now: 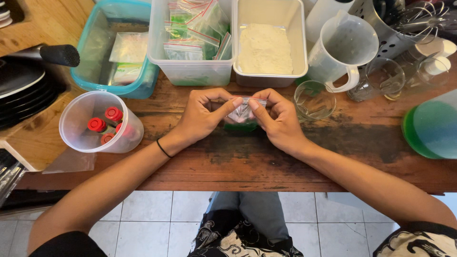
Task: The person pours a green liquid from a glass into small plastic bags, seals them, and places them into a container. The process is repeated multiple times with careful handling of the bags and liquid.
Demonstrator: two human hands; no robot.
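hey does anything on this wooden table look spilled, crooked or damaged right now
Nothing is spilled. The worn wooden table has a dark, blotchy stained patch beside the right hand. Both hands, the left hand too, pinch a small clear zip bag. The white powder in the rectangular white tub stays inside it.

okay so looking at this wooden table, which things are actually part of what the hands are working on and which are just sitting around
In hand:
left hand and right hand, both pinching the top of the small clear zip bag.

Lying about:
white powder tub, tub of zip bags, cup of red-capped bottles, empty glass, measuring jug, teal tub.
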